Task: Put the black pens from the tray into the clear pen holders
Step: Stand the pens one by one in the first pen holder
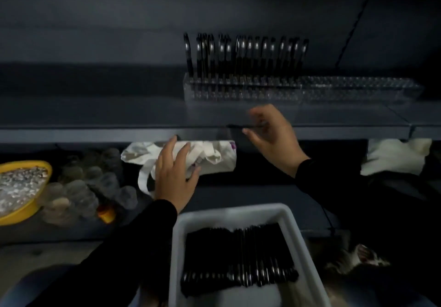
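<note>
1. Nearest the camera sits one white tray (296, 225), holding a dense layer of black pens (238, 256) lying side by side. The pens are too tightly packed and too dark to count; they number several dozen by estimate.
2. Left hand (175, 173): fingers straight and slightly spread, hovering over or resting on a crumpled white cloth (214, 156) on the lower shelf. It holds no pen. Contact with the cloth cannot be confirmed.
3. Right hand (274, 135): raised in front of the upper shelf (95, 115), blurred by motion. A thin dark pen (241, 126) lies crosswise between its thumb and fingers, apparently pinched. The grip detail is unclear.
4. One long clear holder (358, 87) stands on the upper shelf, behind the right hand. Its left part carries about fifteen pens standing upright (245, 53). Its right part shows only vacant holes.
5. Progress, as a judgement: under half of the holder is filled, and most pens remain in the tray. The task is in its earlier portion.
6. Other items: one yellow bowl (35, 201) with pale contents at far left, a cluster of clear cups (90, 187) beside it, and a second white cloth (396, 156) at right.
</note>
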{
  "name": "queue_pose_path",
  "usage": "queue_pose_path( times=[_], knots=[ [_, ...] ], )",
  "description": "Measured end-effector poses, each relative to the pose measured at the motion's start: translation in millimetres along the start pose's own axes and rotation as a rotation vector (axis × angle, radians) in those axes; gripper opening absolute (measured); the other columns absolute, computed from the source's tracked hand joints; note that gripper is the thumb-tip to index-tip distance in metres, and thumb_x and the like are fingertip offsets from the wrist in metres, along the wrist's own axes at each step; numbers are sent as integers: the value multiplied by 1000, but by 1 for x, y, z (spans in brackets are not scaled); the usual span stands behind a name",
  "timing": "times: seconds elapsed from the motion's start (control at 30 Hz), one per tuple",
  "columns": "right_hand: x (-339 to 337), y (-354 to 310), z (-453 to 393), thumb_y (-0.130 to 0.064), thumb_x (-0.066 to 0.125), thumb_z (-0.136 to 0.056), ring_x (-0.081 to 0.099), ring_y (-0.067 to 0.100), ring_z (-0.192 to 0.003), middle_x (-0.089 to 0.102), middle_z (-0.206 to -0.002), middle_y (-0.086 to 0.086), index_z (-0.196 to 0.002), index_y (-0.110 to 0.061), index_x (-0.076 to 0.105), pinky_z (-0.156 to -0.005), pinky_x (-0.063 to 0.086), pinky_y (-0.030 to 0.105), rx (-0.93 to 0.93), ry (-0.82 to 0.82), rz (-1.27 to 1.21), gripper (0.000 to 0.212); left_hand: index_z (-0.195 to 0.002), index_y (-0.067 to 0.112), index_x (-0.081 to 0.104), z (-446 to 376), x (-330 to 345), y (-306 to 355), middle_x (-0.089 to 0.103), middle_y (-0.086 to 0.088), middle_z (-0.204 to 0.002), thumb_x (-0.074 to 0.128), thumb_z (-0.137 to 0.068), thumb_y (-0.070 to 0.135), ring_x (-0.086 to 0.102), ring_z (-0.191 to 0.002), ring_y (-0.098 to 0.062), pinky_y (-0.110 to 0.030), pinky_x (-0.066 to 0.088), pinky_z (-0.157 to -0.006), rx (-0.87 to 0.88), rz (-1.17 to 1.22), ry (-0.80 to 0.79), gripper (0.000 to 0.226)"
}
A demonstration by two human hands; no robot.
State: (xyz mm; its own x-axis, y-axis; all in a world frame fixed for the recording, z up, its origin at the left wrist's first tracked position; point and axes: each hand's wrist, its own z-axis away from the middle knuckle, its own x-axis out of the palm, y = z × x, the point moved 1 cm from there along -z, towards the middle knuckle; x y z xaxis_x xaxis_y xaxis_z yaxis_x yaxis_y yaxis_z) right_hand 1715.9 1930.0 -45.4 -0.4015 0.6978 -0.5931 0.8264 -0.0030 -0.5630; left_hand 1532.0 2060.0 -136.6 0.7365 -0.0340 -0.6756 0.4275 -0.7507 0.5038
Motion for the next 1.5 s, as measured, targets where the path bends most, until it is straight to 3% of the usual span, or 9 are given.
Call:
queue_pose_path(
  times=[0.2, 0.3, 0.4, 0.5, 0.93, 1.13, 1.3, 1.4, 1.5],
  knots=[
    [52, 43, 122, -5, 64, -81, 49, 11, -86, 55, -97, 8, -106, -9, 61, -78, 39, 17, 10, -215, 91, 25, -151, 15, 7, 104, 39, -52, 9, -8, -158, 62, -88, 33, 13, -144, -28, -43, 19, -114, -586, -154, -612, 86],
    [79, 68, 168, -8, 64, -81, 52, 20, -101, 57, -109, 11, -112, -15, 59, -88, 41, 23, 5, -526, 129, 32, -151, 15, 9, 130, 44, -79, 11, -10, -157, 59, -88, 41, 16, -143, -30, -45, 23, -114, -746, -162, -823, 84],
    [99, 84, 197, -16, 63, -87, 51, 22, -112, 52, -122, 5, -120, -19, 60, -96, 40, 26, 16, -814, 189, 33, -141, 20, 34, 142, 44, -85, 32, -11, -147, 57, -85, 41, 30, -135, -30, -44, 31, -109, -721, -160, -821, 64],
    [116, 88, 211, -20, 59, -90, 45, 20, -119, 50, -127, 2, -122, -21, 58, -100, 38, 28, 81, -955, 241, 31, -138, 20, 38, 145, 45, -80, 34, -10, -144, 55, -88, 34, 29, -134, -30, -42, 30, -110, -705, -140, -772, 55],
    [145, 99, 224, -8, 54, -90, 49, 27, -114, 52, -123, 9, -113, -11, 62, -97, 41, 33, 129, -1221, 257, 25, -121, 14, 49, 152, 47, -79, 43, -10, -133, 56, -87, 26, 35, -126, -29, -34, 31, -101, -683, -127, -662, 37],
    [119, 76, 200, -12, 60, -90, 59, 13, -92, 63, -101, 0, -99, -11, 63, -86, 46, 22, 282, -752, 12, 10, -119, 16, 49, 147, 44, -78, 47, -8, -124, 58, -87, 28, 48, -114, -29, -33, 41, -91, -722, -38, -697, 35],
    [83, 48, 144, -7, 72, -81, 59, 0, -71, 63, -77, -9, -75, -22, 59, -72, 48, 21, 453, -321, -235, 20, -130, 10, 44, 132, 40, -67, 40, -12, -137, 60, -87, 34, 37, -127, -30, -38, 33, -106, -668, -96, -652, 52],
    [53, 26, 104, -3, 69, -82, 59, 7, -63, 64, -73, 1, -83, -21, 60, -63, 53, 22, 469, -142, -431, 21, -145, 9, 28, 111, 32, -54, 25, -11, -151, 54, -92, 32, 23, -139, -28, -35, 22, -113, -599, -153, -611, 64],
    [22, 8, 59, -5, 60, -90, 57, 4, -54, 67, -66, -8, -91, -19, 62, -54, 49, 17, 365, 23, -468, 15, -136, 7, 47, 80, 16, -35, 41, -12, -143, 48, -89, 37, 35, -132, -24, -26, 23, -109, -348, -30, -463, 55]
  ],
)
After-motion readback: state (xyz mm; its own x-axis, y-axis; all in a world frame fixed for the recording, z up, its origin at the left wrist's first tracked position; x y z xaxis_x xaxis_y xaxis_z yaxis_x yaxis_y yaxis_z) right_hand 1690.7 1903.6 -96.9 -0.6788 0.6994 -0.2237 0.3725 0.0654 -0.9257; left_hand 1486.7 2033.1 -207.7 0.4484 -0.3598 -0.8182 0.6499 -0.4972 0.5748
